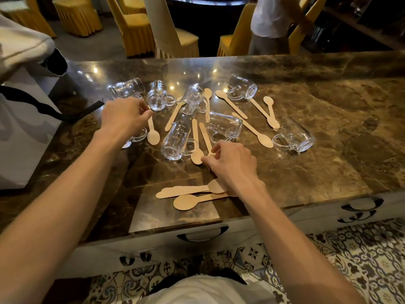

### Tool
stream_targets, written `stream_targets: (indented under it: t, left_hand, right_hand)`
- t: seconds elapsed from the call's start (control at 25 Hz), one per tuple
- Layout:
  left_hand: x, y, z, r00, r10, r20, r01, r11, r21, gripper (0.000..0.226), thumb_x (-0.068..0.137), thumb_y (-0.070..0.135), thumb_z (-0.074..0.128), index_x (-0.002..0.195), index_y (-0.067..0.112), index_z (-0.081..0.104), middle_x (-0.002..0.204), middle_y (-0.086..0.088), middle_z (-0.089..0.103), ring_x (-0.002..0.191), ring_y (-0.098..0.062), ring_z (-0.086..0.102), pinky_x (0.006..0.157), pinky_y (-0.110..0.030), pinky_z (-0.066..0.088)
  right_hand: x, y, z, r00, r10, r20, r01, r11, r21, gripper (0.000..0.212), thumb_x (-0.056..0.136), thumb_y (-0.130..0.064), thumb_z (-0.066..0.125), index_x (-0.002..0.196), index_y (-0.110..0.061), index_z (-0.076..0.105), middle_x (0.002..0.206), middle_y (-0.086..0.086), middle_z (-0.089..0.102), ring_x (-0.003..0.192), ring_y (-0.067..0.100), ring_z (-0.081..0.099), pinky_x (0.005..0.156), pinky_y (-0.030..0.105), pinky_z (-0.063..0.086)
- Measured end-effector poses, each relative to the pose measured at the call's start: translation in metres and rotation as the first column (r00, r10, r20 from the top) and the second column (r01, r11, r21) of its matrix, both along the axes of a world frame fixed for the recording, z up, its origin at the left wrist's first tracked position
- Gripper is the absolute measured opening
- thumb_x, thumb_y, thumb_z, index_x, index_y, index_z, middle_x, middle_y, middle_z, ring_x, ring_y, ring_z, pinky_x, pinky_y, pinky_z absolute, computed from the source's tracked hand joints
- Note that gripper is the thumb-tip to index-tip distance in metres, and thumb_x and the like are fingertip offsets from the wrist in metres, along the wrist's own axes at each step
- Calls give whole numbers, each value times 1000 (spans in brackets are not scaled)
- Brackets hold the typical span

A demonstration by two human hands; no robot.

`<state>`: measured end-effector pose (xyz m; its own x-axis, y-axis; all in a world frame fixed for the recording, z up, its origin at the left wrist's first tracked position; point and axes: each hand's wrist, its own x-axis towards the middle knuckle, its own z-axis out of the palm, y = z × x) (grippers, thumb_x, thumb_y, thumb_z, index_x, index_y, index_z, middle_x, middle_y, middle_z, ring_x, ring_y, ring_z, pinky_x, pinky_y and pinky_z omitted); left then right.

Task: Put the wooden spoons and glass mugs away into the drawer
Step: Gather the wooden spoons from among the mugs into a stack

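Note:
Several glass mugs lie scattered on the marble counter (306, 172), among them one (176, 141) on its side at the centre and one (293, 137) at the right. Several wooden spoons lie between them. My left hand (125, 116) pinches the handle end of a wooden spoon (152, 133) whose bowl rests on the counter. My right hand (230, 163) has its fingertips on the bowl ends of two spoons (197, 150) beside the centre mug. A pile of spoons (190, 193) lies near the front edge, partly under my right wrist. The drawer (203, 235) below the counter is closed.
A grey bag with a black strap (28, 119) stands at the counter's left end. Yellow-covered chairs (135, 29) and a standing person (271, 23) are beyond the far edge. More drawer handles (361, 207) show at the right. Patterned floor tiles lie below.

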<state>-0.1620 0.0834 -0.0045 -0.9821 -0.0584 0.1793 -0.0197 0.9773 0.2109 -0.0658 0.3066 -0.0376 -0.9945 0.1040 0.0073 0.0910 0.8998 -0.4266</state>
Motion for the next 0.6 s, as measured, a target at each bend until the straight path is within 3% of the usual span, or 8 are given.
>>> stream_targets:
  t: [0.12, 0.2, 0.4, 0.6]
  left_hand:
    - [-23, 4, -8, 991, 3, 130, 25, 978, -209, 40, 89, 52, 50, 96, 16, 66, 87, -7, 69, 79, -25, 61, 69, -32, 42]
    - [-35, 8, -14, 975, 10, 221, 52, 961, -272, 42, 88, 55, 50, 89, 14, 60, 93, -9, 68, 89, -29, 61, 83, -37, 40]
    - [-48, 9, -23, 958, 22, 286, 46, 973, -228, 37, 84, 50, 57, 82, 13, 58, 94, -10, 66, 99, -30, 58, 106, -45, 21]
    - [-47, 12, -19, 957, 74, 281, -28, 986, -165, 20, 77, 32, 62, 76, 13, 62, 77, -7, 61, 95, -29, 59, 104, -45, 21]
  right_hand:
    - [-5, -7, -2, 1000, -10, 12, 9, 999, 41, 34, 81, -46, 66, 103, -20, 64, 100, 2, 68, 95, 25, 62, 66, 32, 36]
    - [-7, -8, -4, 1000, -15, 4, 15, 998, 56, 34, 80, -44, 67, 105, -20, 65, 104, 2, 66, 99, 25, 61, 68, 32, 36]
    - [-8, 0, -6, 999, -21, -29, 23, 999, 49, 29, 82, -40, 66, 104, -21, 66, 104, 2, 65, 99, 25, 61, 68, 34, 40]
    - [-11, 1, -7, 999, -35, -2, 35, 999, 36, 29, 81, -39, 68, 105, -24, 64, 105, 1, 67, 99, 25, 62, 69, 33, 40]
